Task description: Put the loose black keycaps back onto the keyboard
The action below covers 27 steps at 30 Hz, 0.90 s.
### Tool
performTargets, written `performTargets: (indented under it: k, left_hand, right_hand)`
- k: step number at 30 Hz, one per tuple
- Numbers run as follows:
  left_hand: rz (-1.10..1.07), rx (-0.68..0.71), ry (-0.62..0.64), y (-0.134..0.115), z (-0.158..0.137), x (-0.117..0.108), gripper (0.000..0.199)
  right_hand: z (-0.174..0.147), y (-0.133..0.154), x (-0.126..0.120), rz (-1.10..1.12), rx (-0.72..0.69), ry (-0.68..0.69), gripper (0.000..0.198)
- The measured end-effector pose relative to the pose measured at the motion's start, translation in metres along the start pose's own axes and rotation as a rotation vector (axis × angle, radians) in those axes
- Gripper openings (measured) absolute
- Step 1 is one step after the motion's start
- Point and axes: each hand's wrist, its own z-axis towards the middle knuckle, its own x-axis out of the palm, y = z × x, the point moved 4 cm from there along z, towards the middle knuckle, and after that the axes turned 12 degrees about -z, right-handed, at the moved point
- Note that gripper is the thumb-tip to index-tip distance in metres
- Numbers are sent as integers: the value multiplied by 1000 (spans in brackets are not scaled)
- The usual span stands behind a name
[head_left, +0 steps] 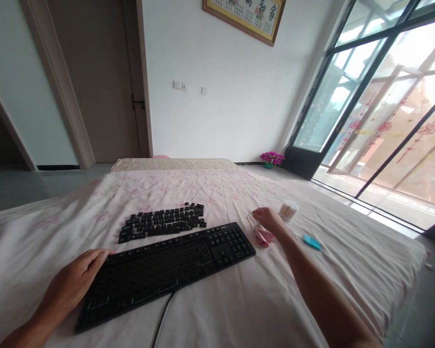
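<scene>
A black keyboard (166, 266) lies at a slant on the cloth-covered surface, most of its main key area stripped of keycaps while the number pad keeps its keys. My left hand (76, 275) grips its upper left edge, thumb on top. Several loose black keycaps (159, 221) are spread in rows behind it. My right hand (268, 218) is closed in a pinch beyond the keyboard's right end, above a crumpled pink piece of cloth or paper (263, 237). Thin white sticks show by its fingertips; what the fingers hold is too small to tell.
Right of my right hand stands a clear round tub of cotton swabs (289, 210). A small turquoise box-like item (312, 242) lies nearer. The keyboard's cable (162, 319) runs toward me over the wrinkled floral sheet (232, 299).
</scene>
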Motion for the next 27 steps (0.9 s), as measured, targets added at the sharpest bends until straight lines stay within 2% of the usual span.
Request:
performTargets:
  k: [3, 6, 11, 17, 22, 27]
  left_hand:
    - [-3, -18, -4, 2, 0, 0, 37]
    - [-19, -19, -12, 2, 0, 0, 36]
    - [5, -55, 5, -2, -1, -1, 36]
    - [9, -3, -22, -1, -1, -2, 35]
    - [6, -19, -1, 3, -1, 0, 36]
    - [8, -16, 3, 0, -1, 0, 36]
  right_hand:
    - [-10, -23, 4, -81, 34, 20, 24]
    - [-18, -33, 14, -121, 35, 49, 24]
    - [-7, -34, 24, -144, 73, 73, 26]
    - [17, -23, 29, -110, 73, 114, 25]
    - [18, -19, 26, 3, 99, 89, 13]
    - [16, -24, 10, 310, 44, -30, 29]
